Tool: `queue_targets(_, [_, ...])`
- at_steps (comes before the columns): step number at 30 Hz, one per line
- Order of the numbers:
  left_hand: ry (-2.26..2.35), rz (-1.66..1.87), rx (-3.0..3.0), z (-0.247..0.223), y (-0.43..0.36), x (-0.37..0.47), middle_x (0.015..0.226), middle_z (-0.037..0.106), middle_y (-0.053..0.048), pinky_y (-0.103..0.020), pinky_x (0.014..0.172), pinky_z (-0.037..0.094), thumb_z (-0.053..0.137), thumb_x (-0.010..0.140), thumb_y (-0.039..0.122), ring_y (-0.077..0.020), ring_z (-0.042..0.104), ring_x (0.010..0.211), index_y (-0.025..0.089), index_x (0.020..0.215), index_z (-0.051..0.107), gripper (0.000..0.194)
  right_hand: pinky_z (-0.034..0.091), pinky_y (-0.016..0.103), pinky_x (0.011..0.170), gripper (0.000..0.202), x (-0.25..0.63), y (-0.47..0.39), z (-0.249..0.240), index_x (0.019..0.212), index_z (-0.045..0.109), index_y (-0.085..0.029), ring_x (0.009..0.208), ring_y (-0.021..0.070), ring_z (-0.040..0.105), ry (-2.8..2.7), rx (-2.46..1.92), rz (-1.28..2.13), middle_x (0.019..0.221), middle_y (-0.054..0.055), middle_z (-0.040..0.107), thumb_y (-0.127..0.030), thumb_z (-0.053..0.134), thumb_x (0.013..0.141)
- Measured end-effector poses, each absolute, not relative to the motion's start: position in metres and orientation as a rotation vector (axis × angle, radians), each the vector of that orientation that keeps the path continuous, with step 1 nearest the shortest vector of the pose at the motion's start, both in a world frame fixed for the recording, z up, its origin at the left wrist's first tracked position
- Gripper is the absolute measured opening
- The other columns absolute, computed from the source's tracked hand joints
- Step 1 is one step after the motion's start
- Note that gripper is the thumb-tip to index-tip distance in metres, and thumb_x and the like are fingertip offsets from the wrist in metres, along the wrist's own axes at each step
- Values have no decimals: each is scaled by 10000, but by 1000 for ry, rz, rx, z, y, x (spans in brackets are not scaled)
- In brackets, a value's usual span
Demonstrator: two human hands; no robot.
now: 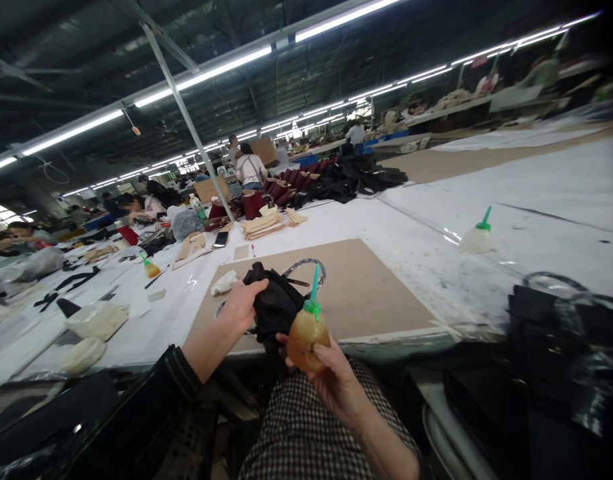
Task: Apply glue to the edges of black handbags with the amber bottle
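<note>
My left hand [240,308] is closed on the edge of a black handbag [279,303], which leans over the front edge of the table. A handle [320,265] wrapped in clear plastic rises behind the bag. My right hand [333,373] is wrapped round a squeeze bottle [302,343] of amber liquid, probably glue. Its green nozzle [315,287] points upward, just right of the bag. My right fingertips are close to the bag's lower part; whether they touch it I cannot tell. The inside of the bag is hidden.
Under the bag lies a brown board [381,283], with a crumpled white cloth [224,283] at its left. A pale bottle [479,237] stands to the right. Black bags [546,327] are at the right edge. Tan pieces [262,227] and a phone [221,239] lie behind.
</note>
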State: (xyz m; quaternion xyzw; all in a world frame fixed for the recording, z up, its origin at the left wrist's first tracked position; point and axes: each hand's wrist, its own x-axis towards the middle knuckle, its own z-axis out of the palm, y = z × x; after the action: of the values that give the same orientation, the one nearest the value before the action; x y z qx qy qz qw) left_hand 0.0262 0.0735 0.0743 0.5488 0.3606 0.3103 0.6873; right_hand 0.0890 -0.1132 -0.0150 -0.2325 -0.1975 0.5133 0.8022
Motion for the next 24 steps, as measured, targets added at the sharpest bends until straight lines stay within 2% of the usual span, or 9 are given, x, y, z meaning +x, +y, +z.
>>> queue_targets(3, [777, 562, 1347, 89, 76, 7, 1034, 775, -138, -300, 761, 594, 873, 722, 253, -234, 736, 893, 122, 1013, 733, 349, 589, 362, 782, 473, 95, -102, -9, 1205, 695, -213, 1005, 290, 706, -413, -574, 1054, 1113, 94, 743, -449, 783, 805])
queue_targets(5, [795, 428, 1506, 105, 83, -10, 1082, 757, -149, -330, 762, 589, 898, 710, 313, -268, 720, 941, 137, 1146, 723, 501, 582, 336, 752, 419, 101, -99, -8, 1139, 723, -185, 934, 266, 707, -417, -596, 1043, 1020, 92, 758, -444, 782, 815])
queue_targets(7, [831, 349, 1908, 121, 91, -28, 1117, 724, -140, -384, 794, 582, 899, 708, 400, -294, 693, 961, 177, 1281, 681, 652, 580, 329, 733, 400, 108, -100, -8, 1093, 739, -169, 907, 259, 704, -433, -606, 1044, 975, 94, 763, -439, 794, 803])
queue_targets(9, [767, 397, 2472, 132, 97, -41, 1247, 648, -141, -475, 946, 542, 880, 725, 447, -336, 636, 1100, 223, 1399, 606, 761, 583, 335, 736, 409, 117, -101, -9, 1085, 745, -161, 915, 261, 702, -459, -604, 1062, 977, 100, 764, -436, 805, 789])
queue_targets(11, [535, 501, 2882, 136, 99, -46, 1434, 525, -145, -542, 1127, 416, 849, 776, 404, -370, 505, 1313, 261, 1478, 526, 786, 584, 333, 738, 418, 125, -102, -11, 1094, 744, -154, 902, 253, 703, -488, -600, 1088, 969, 104, 766, -427, 811, 784])
queue_targets(14, [98, 355, 3065, 128, 95, -32, 1593, 398, -122, -547, 1218, 300, 783, 842, 293, -361, 365, 1458, 311, 1528, 446, 765, 581, 315, 721, 448, 136, -105, -12, 1119, 732, -158, 889, 245, 714, -531, -599, 1123, 960, 97, 766, -424, 817, 769])
queue_targets(17, [-187, 101, 3024, 109, 87, -3, 1537, 492, -98, -533, 1184, 329, 679, 848, 145, -332, 457, 1390, 321, 1492, 475, 698, 582, 319, 682, 518, 142, -111, -11, 1144, 712, -154, 873, 266, 733, -580, -598, 1155, 946, 96, 756, -438, 821, 725])
queue_targets(20, [-299, 48, 2975, 86, 79, 25, 1279, 652, -98, -491, 1078, 414, 542, 820, 21, -293, 582, 1181, 255, 1326, 606, 561, 580, 320, 637, 553, 145, -117, -12, 1133, 695, -133, 768, 252, 733, -622, -592, 1179, 900, 91, 735, -431, 809, 680])
queue_targets(24, [-386, 89, 2966, 74, 67, 43, 1177, 666, -101, -445, 1018, 464, 471, 774, -33, -276, 598, 1116, 209, 1153, 658, 487, 577, 295, 590, 567, 147, -124, -11, 1108, 682, -129, 709, 232, 721, -641, -555, 1182, 854, 73, 712, -458, 783, 658])
